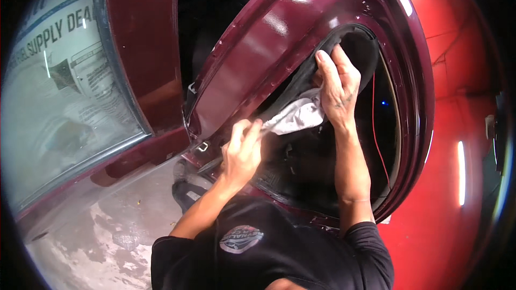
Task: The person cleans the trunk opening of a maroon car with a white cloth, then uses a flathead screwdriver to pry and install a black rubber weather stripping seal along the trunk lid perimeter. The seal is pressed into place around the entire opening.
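Observation:
A white cloth hangs bunched between my two hands, in front of an opening in a maroon car body panel. My left hand is closed with its fingers curled at the cloth's left end, beside the lower part of a black rubber seal. Higher up on the right, my right hand grips the seal, which loops around near its fingertips. The cloth's right end lies against that hand's palm side, partly hidden by it. What the left fingertips pinch is slightly blurred.
A thin red wire hangs inside the dark opening. At the left stands a maroon door with a window reflecting or showing printed sheets. A small metal latch sits near the panel's lower left corner. The stained grey floor and a red surface flank me.

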### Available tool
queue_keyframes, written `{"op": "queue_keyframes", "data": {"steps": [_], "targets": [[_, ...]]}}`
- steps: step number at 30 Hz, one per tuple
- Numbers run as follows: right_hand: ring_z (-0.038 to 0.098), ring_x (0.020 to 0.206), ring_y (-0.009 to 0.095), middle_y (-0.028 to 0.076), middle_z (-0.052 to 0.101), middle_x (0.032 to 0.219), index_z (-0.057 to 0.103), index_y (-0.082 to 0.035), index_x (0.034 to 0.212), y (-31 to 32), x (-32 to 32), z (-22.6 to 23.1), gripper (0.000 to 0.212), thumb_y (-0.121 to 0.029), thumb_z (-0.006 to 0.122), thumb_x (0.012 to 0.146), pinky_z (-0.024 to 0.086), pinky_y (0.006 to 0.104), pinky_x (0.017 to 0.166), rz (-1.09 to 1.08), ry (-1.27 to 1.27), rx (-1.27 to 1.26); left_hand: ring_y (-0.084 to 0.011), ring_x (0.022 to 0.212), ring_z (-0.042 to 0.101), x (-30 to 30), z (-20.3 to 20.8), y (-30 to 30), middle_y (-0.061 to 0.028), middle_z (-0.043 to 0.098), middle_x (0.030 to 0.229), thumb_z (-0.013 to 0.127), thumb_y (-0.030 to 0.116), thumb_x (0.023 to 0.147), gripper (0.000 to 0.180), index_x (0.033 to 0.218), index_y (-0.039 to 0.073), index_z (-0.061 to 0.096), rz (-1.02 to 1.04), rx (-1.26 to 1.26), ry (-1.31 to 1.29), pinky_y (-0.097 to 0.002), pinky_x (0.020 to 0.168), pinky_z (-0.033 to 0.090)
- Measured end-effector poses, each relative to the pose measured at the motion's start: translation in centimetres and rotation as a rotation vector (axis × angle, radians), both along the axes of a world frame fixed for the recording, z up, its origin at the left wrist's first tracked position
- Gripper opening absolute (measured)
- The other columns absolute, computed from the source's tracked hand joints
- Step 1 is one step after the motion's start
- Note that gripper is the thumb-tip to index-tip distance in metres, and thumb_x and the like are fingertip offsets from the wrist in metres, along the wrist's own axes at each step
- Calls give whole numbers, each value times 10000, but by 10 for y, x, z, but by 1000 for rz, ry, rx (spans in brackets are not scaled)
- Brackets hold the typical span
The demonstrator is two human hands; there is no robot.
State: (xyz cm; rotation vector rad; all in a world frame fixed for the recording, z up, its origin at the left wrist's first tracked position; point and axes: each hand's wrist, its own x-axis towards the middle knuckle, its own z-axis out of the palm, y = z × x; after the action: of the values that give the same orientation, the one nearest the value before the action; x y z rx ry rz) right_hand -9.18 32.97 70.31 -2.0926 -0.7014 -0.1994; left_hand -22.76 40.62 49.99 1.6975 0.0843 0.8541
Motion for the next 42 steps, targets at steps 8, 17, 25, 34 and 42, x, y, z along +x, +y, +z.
{"op": "queue_keyframes", "data": {"steps": [8, 17, 25, 34, 42], "targets": [[487, 800, 51, -39, 571, 845, 651, 20, 1095, 4, -2, -9, 182, -148, 622, 1031, 432, 226, 729, -19, -24, 50, -244, 632, 682, 6, -4, -3, -255, 634, 1309, 700, -56, 877, 373, 1230, -42, 578, 12, -39, -150, -324, 562, 562], [488, 654, 86, 66, 542, 682, 604, 30, 975, 8, 12, -13, 349, -310, 653, 1039, 457, 297, 586, -22, -353, -66, -155, 564, 572, 23, 18, 7, -87, 606, 842, 747, -15, 864, 169, 993, -6, 638, 34, -54, -52, -315, 516, 460], [384, 585, 24, -69, 456, 650, 547, -35, 807, 22, 21, -27, 353, -265, 626, 1063, 290, 227, 506, -153, -466, 177, -245, 586, 630, 25, 32, 15, -115, 624, 814, 744, -21, 852, 144, 934, -7, 627, 38, -70, -120, -361, 519, 500], [371, 605, 14, -88, 446, 660, 548, -40, 790, 11, 25, -12, 302, -169, 638, 1047, 268, 215, 517, -67, -279, 157, -106, 544, 467, 35, 39, 3, -64, 550, 769, 744, -74, 812, 210, 1006, -46, 668, 115, -156, -147, -283, 480, 376], [570, 817, 118, 92, 669, 949, 613, 43, 1171, 3, 17, -7, 281, -161, 684, 991, 477, 281, 734, 4, -167, 68, -119, 479, 496, 52, 27, 13, -94, 627, 774, 759, -75, 743, 336, 1070, -74, 678, 103, 10, -355, -280, 425, 389]]}}
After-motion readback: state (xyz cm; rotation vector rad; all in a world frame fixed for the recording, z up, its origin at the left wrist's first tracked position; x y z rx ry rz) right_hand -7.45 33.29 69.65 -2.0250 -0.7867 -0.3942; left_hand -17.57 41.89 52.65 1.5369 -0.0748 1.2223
